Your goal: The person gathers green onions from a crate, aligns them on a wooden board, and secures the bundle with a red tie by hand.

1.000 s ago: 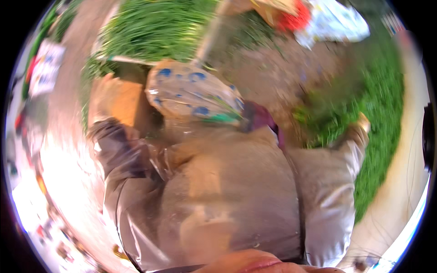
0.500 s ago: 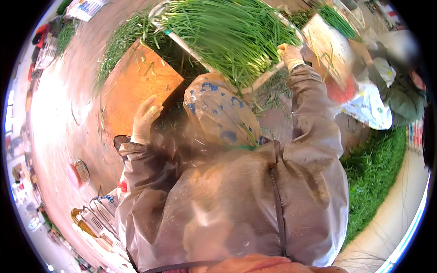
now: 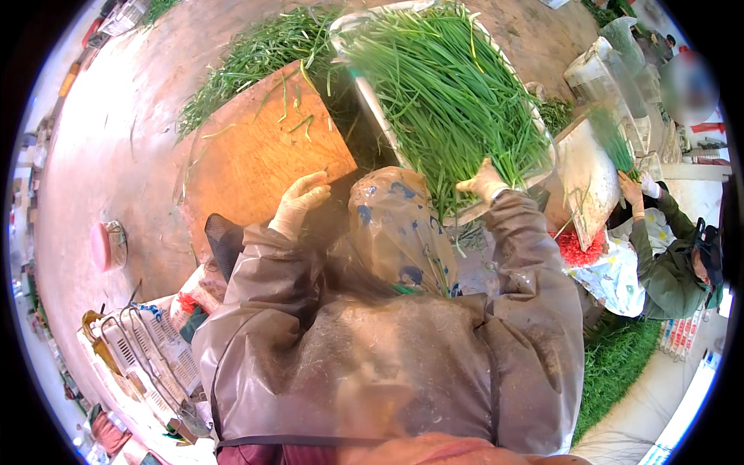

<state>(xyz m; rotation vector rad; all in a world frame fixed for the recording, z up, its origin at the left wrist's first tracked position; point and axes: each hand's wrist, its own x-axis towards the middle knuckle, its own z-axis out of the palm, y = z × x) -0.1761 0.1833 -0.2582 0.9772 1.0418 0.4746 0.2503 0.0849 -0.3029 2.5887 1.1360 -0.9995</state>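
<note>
A long white crate (image 3: 373,107) full of long green chives (image 3: 457,101) stands in front of me. At its near edge my right hand (image 3: 484,183), in a pale glove, has thumb and fingers apart against the chive ends; no bunch shows in it. My left hand (image 3: 301,203), gloved too, hovers beside the near right part of an orange-brown wooden board (image 3: 267,147). Its fingers are stretched and it holds nothing. Between my hands rises a clear plastic cover with blue marks (image 3: 394,203).
Loose greens (image 3: 256,66) lie behind the board. At right, a co-worker (image 3: 674,263) reaches a gloved hand to chives on a pale board (image 3: 581,170). A pink-topped stool (image 3: 108,246) and a white basket (image 3: 147,349) stand left. More greens (image 3: 616,372) lie at lower right.
My right hand has moved from the crate's right side to its near edge, with its fingers now spread. My left hand stays open near the board. The whole view has shifted, showing more of the co-worker.
</note>
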